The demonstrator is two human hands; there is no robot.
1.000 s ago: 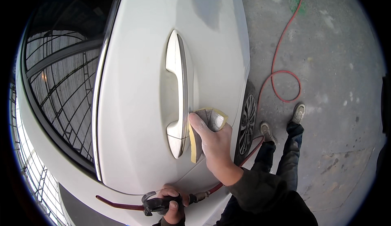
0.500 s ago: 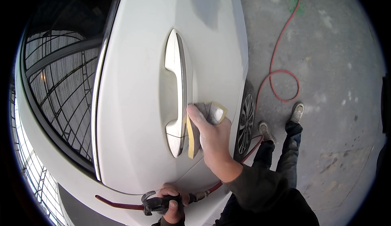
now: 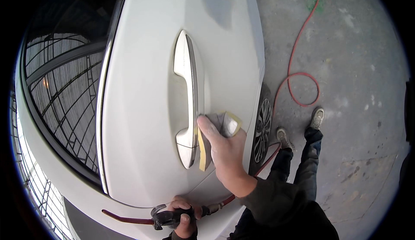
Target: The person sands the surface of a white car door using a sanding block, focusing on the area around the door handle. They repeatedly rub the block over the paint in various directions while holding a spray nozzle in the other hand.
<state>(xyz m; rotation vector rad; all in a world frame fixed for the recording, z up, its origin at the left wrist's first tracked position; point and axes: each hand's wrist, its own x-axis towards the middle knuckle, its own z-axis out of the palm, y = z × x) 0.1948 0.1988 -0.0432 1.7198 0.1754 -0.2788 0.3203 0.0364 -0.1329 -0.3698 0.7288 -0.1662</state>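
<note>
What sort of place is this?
Probably a car body workshop: a red hose loops across the stained floor, the left hand holds a black nozzle tool, and the right hand a folded, abrasive-looking sheet beside a white car.

Right of the door handle [image 3: 191, 93], the right hand [image 3: 227, 147] has most fingers hidden; below the handle, the left hand [image 3: 185, 227] has its forearm cropped.

The door handle [image 3: 192, 99] lies just left of the grip of the right hand [image 3: 229, 151] on the sandpaper [image 3: 205, 153]. The wheel [image 3: 262, 127] is rightward; the air gun [image 3: 166, 217], in the left hand [image 3: 185, 226], is nearer the body.
</note>
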